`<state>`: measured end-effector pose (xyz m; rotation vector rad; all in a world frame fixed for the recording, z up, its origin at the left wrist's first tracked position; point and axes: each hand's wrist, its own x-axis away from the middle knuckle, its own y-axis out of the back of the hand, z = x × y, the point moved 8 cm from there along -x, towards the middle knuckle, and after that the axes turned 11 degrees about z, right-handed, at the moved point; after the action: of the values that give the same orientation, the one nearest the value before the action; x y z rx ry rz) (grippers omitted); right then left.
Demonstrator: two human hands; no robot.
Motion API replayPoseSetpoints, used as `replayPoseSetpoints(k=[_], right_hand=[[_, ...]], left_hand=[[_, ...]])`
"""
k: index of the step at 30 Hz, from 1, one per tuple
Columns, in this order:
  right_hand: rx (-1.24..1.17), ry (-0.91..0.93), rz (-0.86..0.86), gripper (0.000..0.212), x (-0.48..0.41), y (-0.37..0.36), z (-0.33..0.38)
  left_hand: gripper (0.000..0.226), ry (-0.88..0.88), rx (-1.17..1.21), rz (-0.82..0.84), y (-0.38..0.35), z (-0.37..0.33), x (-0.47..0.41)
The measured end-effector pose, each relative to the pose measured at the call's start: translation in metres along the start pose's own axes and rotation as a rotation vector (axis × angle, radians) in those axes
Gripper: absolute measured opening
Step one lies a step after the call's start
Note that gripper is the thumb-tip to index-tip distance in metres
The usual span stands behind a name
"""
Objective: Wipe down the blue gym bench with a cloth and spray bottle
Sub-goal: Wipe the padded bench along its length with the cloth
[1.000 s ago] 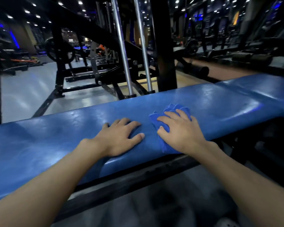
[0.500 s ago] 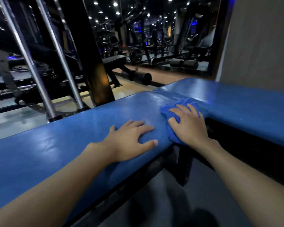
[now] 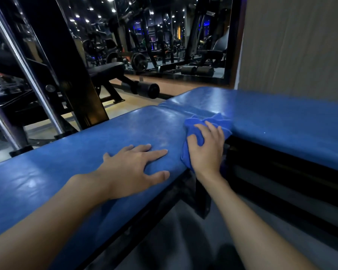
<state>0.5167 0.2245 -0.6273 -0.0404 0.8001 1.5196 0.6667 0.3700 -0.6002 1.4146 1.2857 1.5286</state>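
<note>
- Gym floor (image 3: pixel 113 106) and dark machines fill the background; at far left we count two chrome rods (image 3: pixel 33 78) slanting up beside one black post (image 3: pixel 66 65).
- Behind the post we see one black roller pad (image 3: pixel 146 90) low over the floor.
- Across the foreground runs the blue bench (image 3: pixel 57 172), and we count two padded sections: a long one on the left, and a second section (image 3: pixel 291 121) that meets it at a corner on the right.
- Our left hand (image 3: pixel 133 164) lies flat on the long section, fingers spread, thumb over its near edge.
- Our right hand (image 3: pixel 207 149) grips one blue cloth (image 3: pixel 217 119), bunched between thumb and fingers and pressed onto the end of the long section, at the corner where the two meet.
- One grey wall (image 3: pixel 300 45) rises behind the second section.
</note>
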Motion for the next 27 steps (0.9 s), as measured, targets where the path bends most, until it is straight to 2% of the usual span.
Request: replayPoseSetpoints(k=[6,10,14,18,21,23,25,27], right_hand=[[-0.014,-0.114,0.0,0.055,-0.035,0.009,-0.021],[-0.02,-0.149,0.021,0.05,-0.004,0.003,-0.001],[-0.015,-0.028,-0.034,0.053,0.058,-0.011,0.042],[0.047,0.088,-0.073,0.055,0.05,-0.004,0.038],[0.084,0.029,-0.007,0.06,0.018,0.0,0.022],[0.052,-0.06,0.014,0.054,0.017,-0.001,0.021],[0.008,-0.105,-0.023,0.047,0.042,-0.005,0.033],[-0.01,-0.043,-0.099,0.05,0.081,-0.01,0.063]], left_hand=[[0.067,-0.007,-0.013,0.029,-0.004,-0.001,0.005],[0.057,-0.051,0.075,-0.025,-0.001,0.004,0.01],[0.052,-0.085,0.14,-0.126,0.003,0.014,0.027],[0.054,-0.003,0.078,-0.105,-0.008,0.038,0.053],[0.057,0.057,0.066,-0.08,-0.017,0.057,0.075],[0.057,0.069,0.06,-0.079,-0.02,0.064,0.089],[0.057,0.065,0.063,-0.081,-0.021,0.066,0.1],[0.058,0.058,0.077,-0.094,-0.02,0.066,0.107]])
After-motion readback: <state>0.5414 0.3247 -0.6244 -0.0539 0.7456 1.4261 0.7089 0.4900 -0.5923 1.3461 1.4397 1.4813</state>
